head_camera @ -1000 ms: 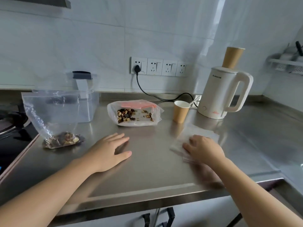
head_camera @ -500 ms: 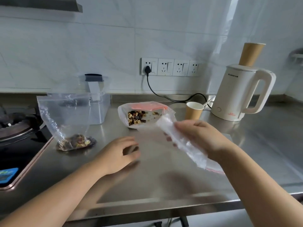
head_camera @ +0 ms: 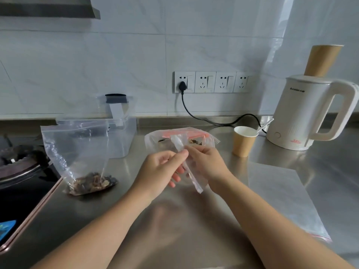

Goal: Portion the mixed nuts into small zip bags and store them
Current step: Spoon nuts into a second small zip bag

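clear empty zip bag pinched by left hand and right hand — unfilled; one standing bag at left holds nuts.

Brushed steel counter, clear plastic bags, brown paper cup.

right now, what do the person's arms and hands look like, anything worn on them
Both forearms are bare up to the frame edge: no sleeves, gloves or watch visible. The left hand and right hand show no rings or markings, and the visible fingernails look short and unpainted.
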